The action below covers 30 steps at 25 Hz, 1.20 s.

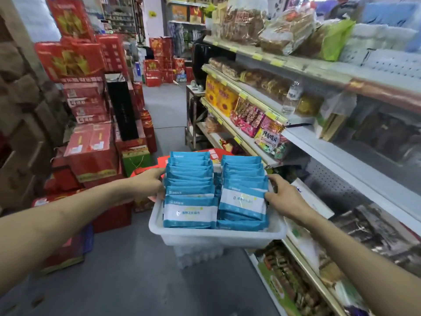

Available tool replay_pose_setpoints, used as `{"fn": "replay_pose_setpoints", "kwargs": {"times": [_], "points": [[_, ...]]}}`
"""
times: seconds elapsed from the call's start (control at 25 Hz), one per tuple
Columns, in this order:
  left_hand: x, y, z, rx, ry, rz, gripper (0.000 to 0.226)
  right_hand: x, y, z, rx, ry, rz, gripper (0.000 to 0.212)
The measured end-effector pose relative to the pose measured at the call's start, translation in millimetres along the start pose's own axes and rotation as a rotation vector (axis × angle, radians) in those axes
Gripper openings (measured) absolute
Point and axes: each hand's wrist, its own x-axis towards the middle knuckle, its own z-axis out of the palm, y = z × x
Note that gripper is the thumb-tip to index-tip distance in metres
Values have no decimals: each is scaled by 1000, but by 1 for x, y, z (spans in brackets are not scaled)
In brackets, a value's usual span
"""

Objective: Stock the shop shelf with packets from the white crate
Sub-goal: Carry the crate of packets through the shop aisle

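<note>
1. The crate (216, 236), smooth white plastic with a rolled rim, sits in the aisle, its right edge near the shelf (330, 149).
2. The left hand (148, 183) grips its left rim and the right hand (284, 199) its right rim, fingers curled.
3. Flat, glossy blue-and-white packets (190, 213) stand inside in two tight rows.
4. Grey floor (136, 281) lies open below, with red boxes (91, 156) stacked at left.

The shelf (330, 144) runs along the right in white tiers. Bagged snacks (282, 30) lie on the top tier, brown packs (262, 79) and a clear bottle (291, 96) on the second, yellow boxes (218, 96) beside pink packets (250, 119) on the third, and dark packs (376, 231) lower down. The grey floor (136, 281) carries stacked red boxes (91, 151) on the left, a green box (136, 159) among them.
</note>
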Motion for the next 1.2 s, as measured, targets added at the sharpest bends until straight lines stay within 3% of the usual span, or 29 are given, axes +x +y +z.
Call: {"fn": "replay_pose_setpoints", "kwargs": {"times": [0.24, 0.36, 0.52, 0.6, 0.72, 0.92, 1.2], "points": [[117, 27, -18, -60, 122, -55, 60, 178, 3, -17, -47, -111, -111, 60], [151, 34, -24, -84, 199, -81, 67, 254, -3, -14, -91, -156, -168, 60], [208, 13, -40, -87, 261, -156, 72, 332, -19, 9, 23, -278, -143, 78], [233, 4, -49, -99, 269, -176, 76, 368, -28, 24, -31, -287, -143, 70], [267, -11, -61, -123, 291, -195, 76, 406, -35, 47, -171, -219, -165, 56], [312, -14, -84, -183, 308, -231, 64, 457, -43, 78, -150, -232, -151, 55], [349, -52, -79, -139, 226, -240, 82, 489, -19, 107, -151, -291, -177, 53]]}}
